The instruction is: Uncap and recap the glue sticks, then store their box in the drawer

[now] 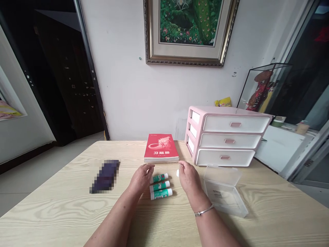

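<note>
Three green-and-white glue sticks lie side by side on the table: the far one [159, 177], the middle one [159, 186] and the near one [161, 194]. My left hand [142, 178] is at their left, its fingers loosely bent and apart. It covers the left end of the far stick; whether it touches that stick is unclear. My right hand [189, 179] is closed to the right of the row, with a white end of a glue stick [178, 173] poking out at its left side. The rest of that stick is hidden by the hand.
A clear plastic box [226, 199] with its lid raised stands right of my right hand. Behind are a red book [161, 147] and a pink-and-white drawer unit [230, 137]. A dark pixelated object [105, 176] lies at left on the wooden table [64, 202].
</note>
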Demonstrator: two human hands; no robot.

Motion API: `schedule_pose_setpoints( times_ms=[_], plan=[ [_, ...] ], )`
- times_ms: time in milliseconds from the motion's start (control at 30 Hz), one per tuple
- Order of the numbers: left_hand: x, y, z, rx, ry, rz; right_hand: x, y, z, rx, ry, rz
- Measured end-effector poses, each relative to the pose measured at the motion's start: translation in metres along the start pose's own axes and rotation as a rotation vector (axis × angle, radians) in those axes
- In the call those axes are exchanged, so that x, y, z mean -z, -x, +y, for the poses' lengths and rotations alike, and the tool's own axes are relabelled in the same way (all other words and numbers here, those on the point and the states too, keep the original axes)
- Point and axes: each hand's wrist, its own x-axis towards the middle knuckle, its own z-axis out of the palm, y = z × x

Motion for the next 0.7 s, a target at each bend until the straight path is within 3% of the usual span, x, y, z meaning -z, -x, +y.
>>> schedule_pose_setpoints(
  times_ms=[200,300,400,500,600,700],
  plan=[
    [-0.003,0.003,0.002,0.054,0.084,0.021,-0.014,0.010,-0.007,0.048,-0.271,0.021],
    [0.003,0.005,0.012,0.071,0.140,0.024,-0.021,0.010,-0.011,-0.038,-0.539,-0.047],
    [0.013,0.008,0.028,0.118,0.456,-0.056,-0.014,0.008,-0.024,-0.220,-0.966,-0.273],
    [0.027,0.010,0.051,0.145,0.837,-0.197,0.013,0.004,-0.045,-0.318,-1.347,-0.631],
    [0.042,0.012,0.076,0.114,1.029,-0.382,0.047,-0.002,-0.066,-0.239,-1.499,-0.909],
    [0.052,0.015,0.102,-0.035,1.219,-0.628,0.068,-0.009,-0.081,-0.062,-1.620,-1.106]
  ],
)
